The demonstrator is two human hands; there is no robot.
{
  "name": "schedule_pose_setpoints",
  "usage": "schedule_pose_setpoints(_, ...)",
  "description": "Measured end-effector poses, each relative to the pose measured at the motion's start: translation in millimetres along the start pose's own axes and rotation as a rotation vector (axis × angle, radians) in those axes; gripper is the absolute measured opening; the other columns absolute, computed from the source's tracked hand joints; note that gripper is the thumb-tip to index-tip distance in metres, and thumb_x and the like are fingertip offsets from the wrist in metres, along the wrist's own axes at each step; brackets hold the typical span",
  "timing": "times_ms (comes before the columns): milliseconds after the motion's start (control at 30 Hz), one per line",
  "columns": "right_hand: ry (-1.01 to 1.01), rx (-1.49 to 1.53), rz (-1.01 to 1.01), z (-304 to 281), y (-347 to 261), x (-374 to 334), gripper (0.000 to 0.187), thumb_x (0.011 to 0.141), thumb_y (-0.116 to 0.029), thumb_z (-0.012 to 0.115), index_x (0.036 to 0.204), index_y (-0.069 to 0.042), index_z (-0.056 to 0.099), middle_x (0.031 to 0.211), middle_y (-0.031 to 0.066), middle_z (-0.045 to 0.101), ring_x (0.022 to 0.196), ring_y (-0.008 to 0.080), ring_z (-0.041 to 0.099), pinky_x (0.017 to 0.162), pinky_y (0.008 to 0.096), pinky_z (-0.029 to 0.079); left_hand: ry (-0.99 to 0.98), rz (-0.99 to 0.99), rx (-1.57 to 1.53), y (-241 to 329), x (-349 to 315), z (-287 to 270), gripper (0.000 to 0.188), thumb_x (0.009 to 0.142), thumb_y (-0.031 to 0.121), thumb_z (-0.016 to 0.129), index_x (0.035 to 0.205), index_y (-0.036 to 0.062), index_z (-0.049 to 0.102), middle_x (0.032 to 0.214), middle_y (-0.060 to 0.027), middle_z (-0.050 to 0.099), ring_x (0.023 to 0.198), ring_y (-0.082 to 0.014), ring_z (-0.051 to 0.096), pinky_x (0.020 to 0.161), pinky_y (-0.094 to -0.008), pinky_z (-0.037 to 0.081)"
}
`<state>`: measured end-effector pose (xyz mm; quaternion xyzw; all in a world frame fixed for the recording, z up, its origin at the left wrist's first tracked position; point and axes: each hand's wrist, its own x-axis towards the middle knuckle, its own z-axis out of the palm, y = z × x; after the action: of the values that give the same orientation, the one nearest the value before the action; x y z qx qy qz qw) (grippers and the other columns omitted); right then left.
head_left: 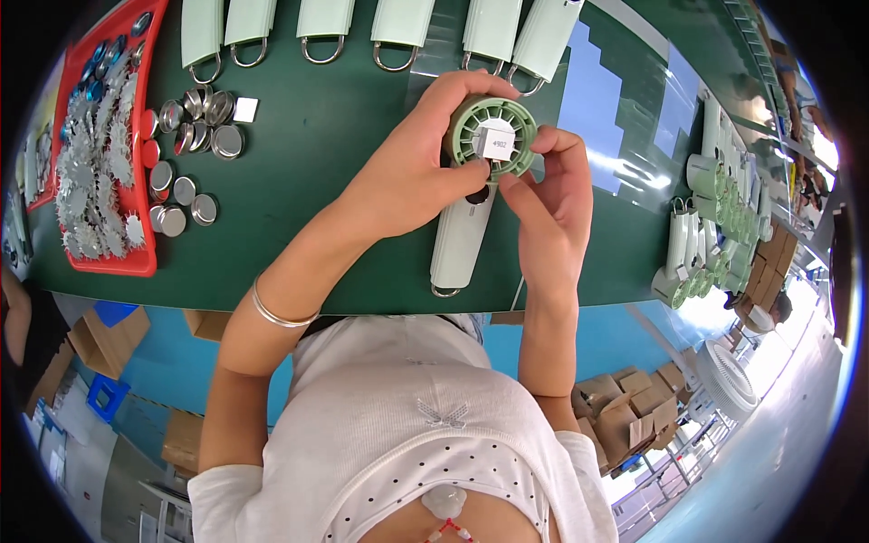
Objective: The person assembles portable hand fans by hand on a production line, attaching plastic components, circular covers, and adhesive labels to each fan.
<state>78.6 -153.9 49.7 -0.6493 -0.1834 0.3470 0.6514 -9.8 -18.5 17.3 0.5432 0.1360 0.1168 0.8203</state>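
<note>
A pale green handheld fan [462, 246] lies on the table before me, its handle toward my body and a metal loop at the handle's end. Its round head [466, 122] has an open, slotted rim, and a small white square piece [497, 143] sits over the middle. My left hand [407, 176] wraps the head's left side, thumb pressed near the lower centre. On the other side, my right hand [559, 199] has thumb and index finger bent against the head's lower right rim. Whether a small part is pinched between those fingertips is hidden.
Several pale green handles [398, 23] with metal loops line the table's far side. At left stand a red tray [149, 244] of grey spiked fan blades and loose round metal caps [228, 142]. More green fans [711, 195] are piled at right, beyond clear plastic sheeting [590, 109].
</note>
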Motion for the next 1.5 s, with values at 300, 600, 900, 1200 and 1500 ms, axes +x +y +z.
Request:
schedule_pose_setpoints(300,-0.041,-0.042,-0.024,-4.7,6.2,1.3,0.042,0.081,0.016,0.054,0.117,-0.004,0.044,0.116,0.0061,0.044,0.102,0.0164,0.053,0.082,0.0298,0.049,-0.031,-0.038,0.093,7.8,4.2,-4.0,0.062,0.08,-0.009,0.061,0.137,0.0067,0.043,0.13,-0.0048,0.048,0.122,-0.0156,0.048,0.095,-0.0285,0.048)
schedule_pose_setpoints(600,-0.034,-0.196,-0.087,-4.5,8.5,0.4,0.04,0.081,0.016,0.055,0.115,-0.003,0.045,0.116,0.0056,0.043,0.101,0.017,0.052,0.08,0.0304,0.051,-0.04,-0.019,0.169,3.5,2.6,-4.1,0.06,0.081,-0.008,0.06,0.137,0.0064,0.043,0.127,-0.0042,0.048,0.117,-0.0142,0.05,0.093,-0.028,0.048)
schedule_pose_setpoints(900,-0.032,-0.34,-0.166,-1.7,8.9,0.9,0.042,0.079,0.016,0.057,0.114,-0.003,0.046,0.114,0.0051,0.044,0.101,0.0144,0.052,0.082,0.029,0.05,0.012,0.116,0.277,-10.1,1.2,-5.4,0.058,0.08,-0.008,0.059,0.135,0.0054,0.043,0.125,-0.0053,0.048,0.116,-0.0149,0.051,0.099,-0.0298,0.045)
schedule_pose_setpoints(1200,-0.014,-0.215,0.023,-1.3,-8.3,8.1,0.042,0.075,0.014,0.064,0.109,-0.003,0.046,0.108,0.0047,0.047,0.099,0.0146,0.053,0.082,0.0292,0.051,-0.037,0.1,0.194,-9.9,0.2,-8.0,0.058,0.084,-0.001,0.059,0.138,0.0062,0.041,0.125,-0.0053,0.047,0.118,-0.0162,0.048,0.1,-0.0306,0.041)
schedule_pose_setpoints(1500,0.094,-0.157,0.099,3.5,-10.7,4.4,0.041,0.076,0.013,0.065,0.111,-0.001,0.049,0.108,0.0062,0.052,0.095,0.0147,0.056,0.08,0.0285,0.05,-0.031,0.117,0.285,-7.9,-0.1,-5.5,0.058,0.084,0.0,0.059,0.138,0.0057,0.04,0.13,-0.006,0.043,0.123,-0.0173,0.045,0.104,-0.031,0.038)
